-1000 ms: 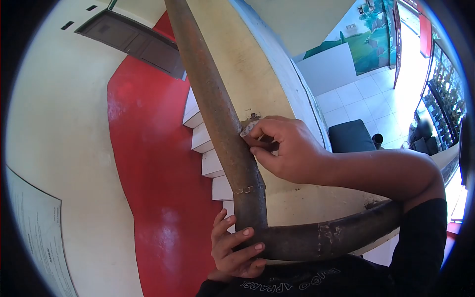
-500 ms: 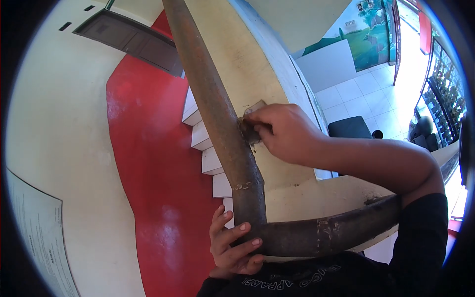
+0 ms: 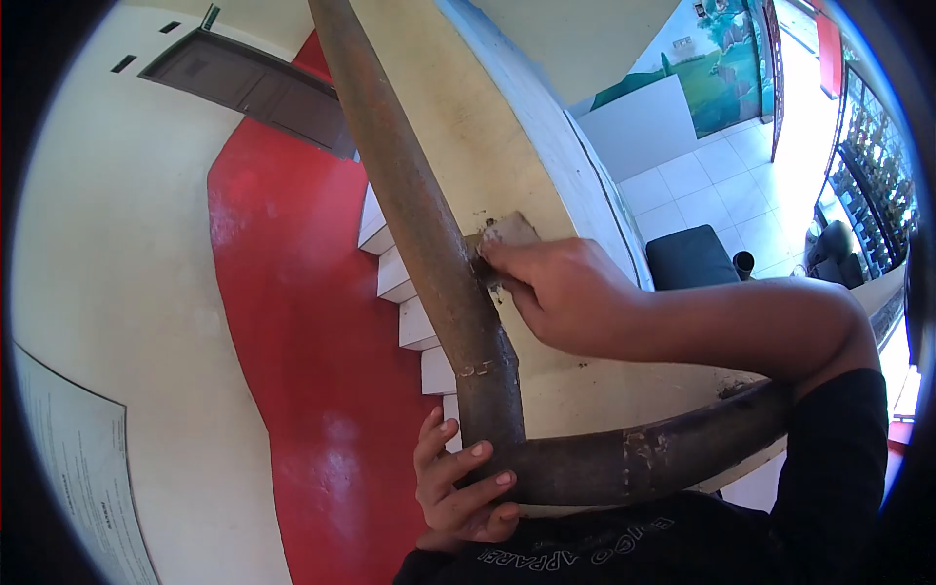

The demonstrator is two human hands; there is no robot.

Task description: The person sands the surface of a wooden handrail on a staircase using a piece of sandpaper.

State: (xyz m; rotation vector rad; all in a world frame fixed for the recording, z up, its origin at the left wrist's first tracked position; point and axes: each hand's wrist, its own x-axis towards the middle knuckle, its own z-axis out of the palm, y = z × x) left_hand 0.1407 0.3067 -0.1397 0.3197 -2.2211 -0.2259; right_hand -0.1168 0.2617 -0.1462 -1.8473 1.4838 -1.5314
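Note:
A long brown metal pipe railing point(image 3: 414, 214) runs down from the top and meets a curved pipe point(image 3: 585, 470) at the bottom. My right hand point(image 3: 570, 292) pinches a small greyish piece of sandpaper-like sheet point(image 3: 511, 230) against the short bracket beside the railing, over the cream ledge point(image 3: 556, 390). Part of the sheet is hidden under the fingers. My left hand point(image 3: 466, 483) rests around the corner where the two pipes join, its fingers spread apart on the metal.
White stair steps point(image 3: 419, 324) descend left of the railing, beside a red wall band point(image 3: 292, 341). A dark door point(image 3: 253, 86) is at upper left. On the right are a black seat point(image 3: 690, 258), white floor tiles point(image 3: 721, 180) and a painted mural point(image 3: 726, 78).
My right hand has moved slightly down and to the right, and more of the sheet shows above its fingers. My left hand stays on the pipe corner.

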